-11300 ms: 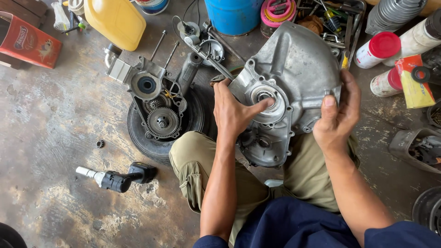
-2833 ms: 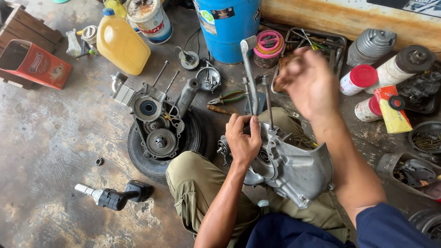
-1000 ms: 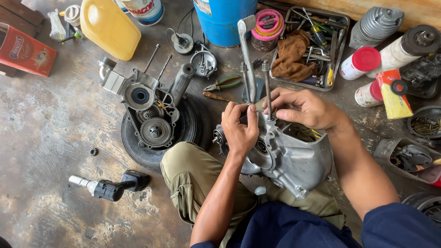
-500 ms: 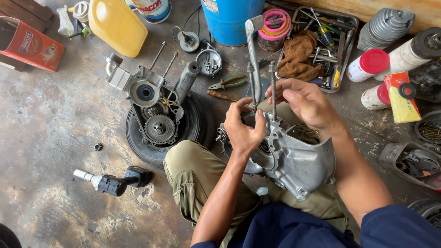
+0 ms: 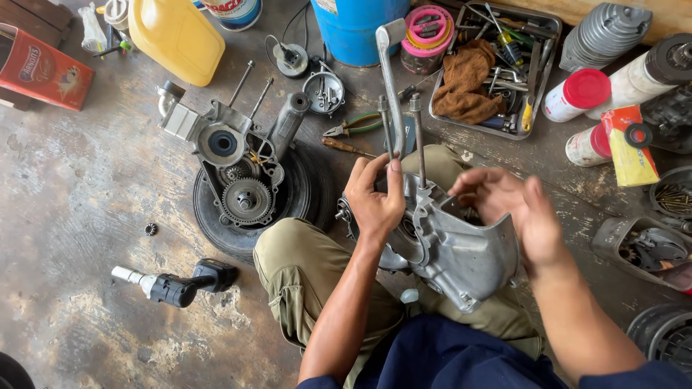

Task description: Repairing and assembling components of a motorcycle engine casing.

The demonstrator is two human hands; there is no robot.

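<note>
A grey metal engine casing (image 5: 468, 259) rests on my lap, with two long studs (image 5: 418, 137) and a kick-start lever (image 5: 389, 79) sticking up from it. My left hand (image 5: 375, 202) grips the casing's left rim at the foot of the studs, thumb up along one stud. My right hand (image 5: 515, 212) hovers over the casing's upper right edge with fingers spread and nothing in it; whether it touches the metal is unclear.
On the concrete floor to the left, another engine half with gears (image 5: 238, 180) lies on a small tyre. A black power tool (image 5: 173, 284) lies in front of it. Behind are pliers (image 5: 353, 126), a tool tray (image 5: 497, 65), a blue barrel (image 5: 357, 25), a yellow jug (image 5: 176, 32) and spray cans (image 5: 584, 94).
The casing, earlier held with its flat face up, now stands on my lap with its studs up. In the last half second my right hand left the studs and moved right.
</note>
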